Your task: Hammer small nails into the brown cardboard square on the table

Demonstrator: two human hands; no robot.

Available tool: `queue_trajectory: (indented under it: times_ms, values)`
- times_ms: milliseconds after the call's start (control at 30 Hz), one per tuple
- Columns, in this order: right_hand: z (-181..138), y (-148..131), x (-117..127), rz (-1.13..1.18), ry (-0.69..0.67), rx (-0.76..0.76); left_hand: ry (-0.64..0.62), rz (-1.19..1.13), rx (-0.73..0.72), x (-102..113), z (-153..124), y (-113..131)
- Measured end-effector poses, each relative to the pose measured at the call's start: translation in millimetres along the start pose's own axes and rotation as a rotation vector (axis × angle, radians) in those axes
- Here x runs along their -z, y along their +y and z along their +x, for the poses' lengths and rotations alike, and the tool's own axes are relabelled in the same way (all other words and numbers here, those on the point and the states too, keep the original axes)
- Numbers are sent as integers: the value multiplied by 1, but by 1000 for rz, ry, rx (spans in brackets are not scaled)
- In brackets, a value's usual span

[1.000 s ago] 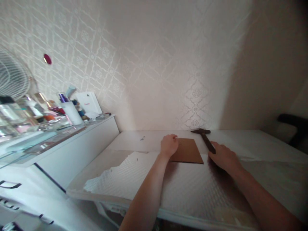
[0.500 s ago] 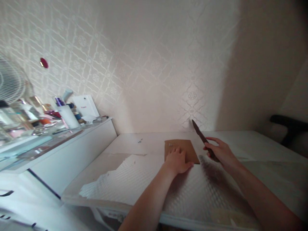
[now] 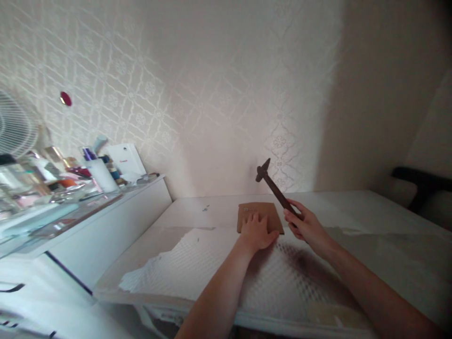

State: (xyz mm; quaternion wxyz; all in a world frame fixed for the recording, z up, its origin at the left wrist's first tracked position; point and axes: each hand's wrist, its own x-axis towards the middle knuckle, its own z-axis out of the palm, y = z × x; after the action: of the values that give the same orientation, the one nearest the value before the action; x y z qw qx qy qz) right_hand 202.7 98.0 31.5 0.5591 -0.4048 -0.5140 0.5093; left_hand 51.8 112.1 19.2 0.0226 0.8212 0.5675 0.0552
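Observation:
A dark hammer [image 3: 277, 189] is gripped by the lower handle in my right hand [image 3: 306, 225]. Its head is raised above the table, in front of the wall, and points up and to the left. My left hand [image 3: 257, 231] lies flat with fingers spread on a square piece of brown cardboard [image 3: 274, 217]. Small light marks or bits [image 3: 250, 210] show near the cardboard's far edge, too small to make out. Beneath the left wrist, a white quilted sheet [image 3: 197, 256] with a ragged left edge covers part of the table.
The white table [image 3: 325, 207] meets the patterned wall. A few tiny metal bits [image 3: 205, 207] lie on it at the back left. Left stands a white dresser [image 3: 116, 221] crowded with bottles and a white box [image 3: 126, 158], plus a fan [image 3: 16, 122]. A black armrest [image 3: 420, 186] is at right.
My right hand has turned and shifted left with the hammer, so its head now shows side-on, further left and higher. My left hand stays flat on the cardboard.

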Motion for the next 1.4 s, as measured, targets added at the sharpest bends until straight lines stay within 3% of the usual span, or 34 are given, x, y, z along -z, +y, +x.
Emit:
queue_trajectory:
  times_ms: [133,333,967,1400]
  values:
    - [1,-2,4,-78,47,-31,-82,-6,6,5,1,-2]
    - [1,-1,6,-195,-18,-124,-162,-56,-3,9,3,-8]
    - [-4,-1,7,-248,-206,-268,-146,-97,-52,9,2,-13]
    - [-5,-4,6,-226,-195,-260,-142,-104,-41,9,2,-13]
